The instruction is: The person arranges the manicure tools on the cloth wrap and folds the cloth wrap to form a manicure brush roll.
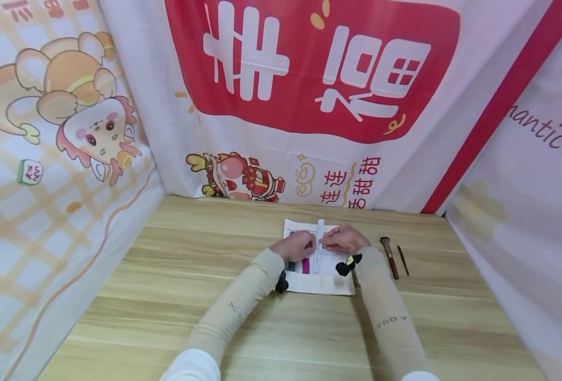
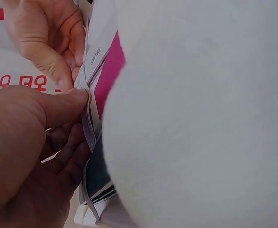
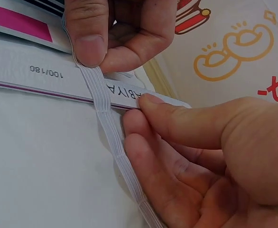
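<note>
A white nail file [image 1: 318, 259], printed 100/180, lies across an off-white cloth tool holder [image 1: 319, 284] that is spread on the table. A pale ribbed elastic band [image 3: 122, 161] crosses over the file in the right wrist view. My left hand [image 1: 297, 246] pinches this band between thumb and fingers, right beside the file. From the other side, my right hand [image 1: 344, 239] pinches the file's edge near its far end, thumb on top. A magenta and white file-like piece [image 3: 20, 21] sits in the holder to the left. In the left wrist view, a blurred white surface [image 2: 200, 109] hides much of the holder.
Right of the holder lie a brush [image 1: 389, 257] with a dark red handle and a thin dark tool [image 1: 403, 260]. The wooden table [image 1: 190, 254] is bordered by printed cloth walls at the back and both sides.
</note>
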Available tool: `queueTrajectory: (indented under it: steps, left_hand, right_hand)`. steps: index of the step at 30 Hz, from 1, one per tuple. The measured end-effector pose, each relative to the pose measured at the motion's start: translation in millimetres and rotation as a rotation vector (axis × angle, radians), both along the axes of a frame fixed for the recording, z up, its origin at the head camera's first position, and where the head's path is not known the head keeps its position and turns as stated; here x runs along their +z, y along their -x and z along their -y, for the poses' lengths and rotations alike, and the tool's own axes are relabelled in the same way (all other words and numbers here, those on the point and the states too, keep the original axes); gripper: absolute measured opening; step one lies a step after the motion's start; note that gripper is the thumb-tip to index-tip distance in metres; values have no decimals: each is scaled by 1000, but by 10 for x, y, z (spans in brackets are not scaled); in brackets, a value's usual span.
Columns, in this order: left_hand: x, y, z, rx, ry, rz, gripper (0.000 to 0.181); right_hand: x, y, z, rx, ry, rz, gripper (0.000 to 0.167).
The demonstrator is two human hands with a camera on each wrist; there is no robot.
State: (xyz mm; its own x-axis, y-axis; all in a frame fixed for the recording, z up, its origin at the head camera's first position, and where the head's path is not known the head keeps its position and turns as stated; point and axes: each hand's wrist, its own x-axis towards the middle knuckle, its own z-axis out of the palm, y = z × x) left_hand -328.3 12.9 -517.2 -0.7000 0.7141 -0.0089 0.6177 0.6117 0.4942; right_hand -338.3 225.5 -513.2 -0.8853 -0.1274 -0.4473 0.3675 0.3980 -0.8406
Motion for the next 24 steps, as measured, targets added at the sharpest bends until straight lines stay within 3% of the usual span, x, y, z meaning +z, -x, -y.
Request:
queueTrajectory:
  steps: [5,10,12,18,24]
  left_hand:
    - [20,-17,3,-5,3,-5,14]
    - [30,-20,7,8,0,22,14]
    - [26,-20,7,10,-5,26,14]
    - [13,-25,7,-1,-6,8,14]
    - [28,-19,15,-1,-13,10,16]
  right_hand:
    - [26,5,0,28,-32,-7,24]
    - [81,63,82,0,-274,-117,25]
    - [86,97,121,-27,-324,-149,24]
    - [65,130,172,-56,-237,-169,18]
    - [19,136,145,-25,-155,-119,15]
